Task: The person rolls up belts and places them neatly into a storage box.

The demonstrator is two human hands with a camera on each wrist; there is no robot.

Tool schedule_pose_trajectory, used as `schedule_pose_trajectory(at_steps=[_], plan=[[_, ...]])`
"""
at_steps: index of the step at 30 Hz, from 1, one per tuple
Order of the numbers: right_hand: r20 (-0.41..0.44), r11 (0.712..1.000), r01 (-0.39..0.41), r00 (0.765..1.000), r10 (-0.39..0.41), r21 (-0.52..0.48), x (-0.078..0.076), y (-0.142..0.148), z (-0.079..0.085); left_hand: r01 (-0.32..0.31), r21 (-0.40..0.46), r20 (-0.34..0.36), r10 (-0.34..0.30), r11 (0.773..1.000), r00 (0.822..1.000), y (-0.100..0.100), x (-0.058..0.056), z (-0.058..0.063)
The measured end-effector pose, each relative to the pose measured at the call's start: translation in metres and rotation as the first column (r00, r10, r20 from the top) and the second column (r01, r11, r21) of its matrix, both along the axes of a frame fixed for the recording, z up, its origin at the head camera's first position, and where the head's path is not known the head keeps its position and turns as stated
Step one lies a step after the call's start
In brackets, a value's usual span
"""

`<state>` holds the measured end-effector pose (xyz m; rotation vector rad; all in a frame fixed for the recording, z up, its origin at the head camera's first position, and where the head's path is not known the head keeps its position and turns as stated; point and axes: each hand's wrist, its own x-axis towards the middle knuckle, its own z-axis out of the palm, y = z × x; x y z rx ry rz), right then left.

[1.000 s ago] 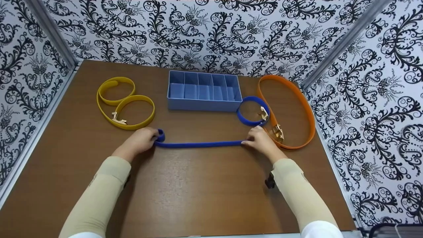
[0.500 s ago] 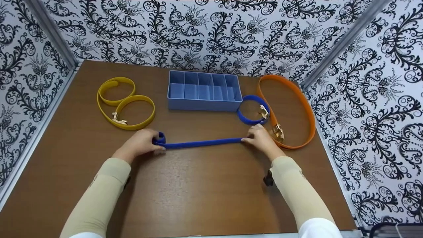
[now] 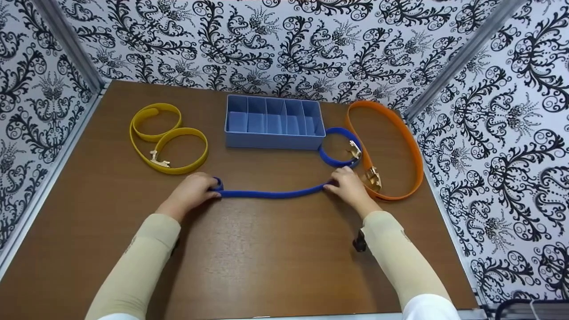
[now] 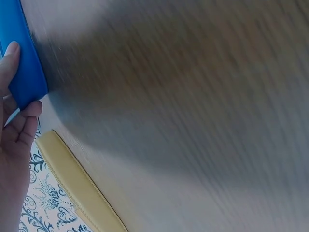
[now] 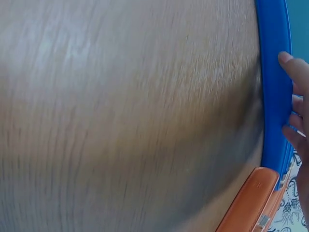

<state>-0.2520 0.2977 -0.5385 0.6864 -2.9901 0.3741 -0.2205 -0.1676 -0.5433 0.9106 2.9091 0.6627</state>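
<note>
A blue belt (image 3: pixel 271 195) spans the space between both hands, sagging in a slight curve. My left hand (image 3: pixel 192 192) grips its rolled-up end; in the left wrist view the thumb lies on the blue strap (image 4: pixel 30 72) with fingers behind it. On the other side my right hand (image 3: pixel 349 186) pinches the strap, and the right wrist view has the thumb against the blue surface (image 5: pixel 276 92). Beyond the right hand the belt curls into a loop with a gold buckle (image 3: pixel 354 150). Part of the roll is hidden by the left hand.
A yellow belt (image 3: pixel 202 155) lies coiled at the back left. An orange belt (image 3: pixel 418 155) with a gold buckle lies right of the right hand. Behind the blue belt stands a blue-grey divided box (image 3: pixel 273 141). Patterned walls (image 3: pixel 284 49) border the brown table (image 3: pixel 266 258).
The strap has gone from straight to slightly sagging. My left hand has shifted a little right, its fingers resettling on the roll; the right hand has moved slightly away from me.
</note>
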Motion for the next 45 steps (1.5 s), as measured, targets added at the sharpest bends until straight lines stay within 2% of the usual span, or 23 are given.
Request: schedule_pose_trajectory(at_steps=[6, 12, 19, 22, 28, 30, 40, 45], plan=[[-0.076, 0.999, 0.000, 0.997, 0.003, 0.039, 0.005, -0.012, 0.005, -0.025, -0.037, -0.003, 0.025, 0.999, 1.000, 0.004, -0.001, -0.002], [-0.175, 0.994, -0.101, 0.979, 0.107, 0.044, 0.014, -0.033, 0.011, -0.056, -0.054, 0.010, 0.056, 0.997, 0.998, 0.011, -0.001, -0.001], [-0.140, 0.973, -0.221, 0.964, 0.227, 0.063, 0.026, -0.068, 0.017, -0.082, -0.073, 0.021, 0.084, 0.994, 0.996, 0.020, -0.001, -0.002], [-0.159, 0.964, -0.256, 0.951, 0.264, 0.069, 0.030, -0.081, 0.015, -0.097, -0.079, 0.022, 0.099, 0.992, 0.995, 0.024, 0.000, -0.002], [-0.174, 0.947, -0.317, 0.931, 0.322, 0.056, 0.037, -0.102, 0.008, -0.074, -0.053, -0.037, 0.072, 0.996, 0.997, 0.033, 0.000, -0.004], [-0.164, 0.941, -0.334, 0.926, 0.339, 0.058, 0.038, -0.108, 0.005, -0.074, -0.053, -0.037, 0.072, 0.996, 0.997, 0.037, 0.001, -0.004], [-0.186, 0.930, -0.351, 0.912, 0.367, 0.113, 0.033, -0.126, -0.002, -0.078, -0.071, -0.043, 0.075, 0.994, 0.996, 0.054, 0.005, -0.004], [-0.205, 0.936, -0.324, 0.915, 0.347, 0.135, 0.027, -0.128, -0.006, -0.054, -0.085, -0.063, 0.049, 0.995, 0.997, 0.063, 0.009, -0.003]])
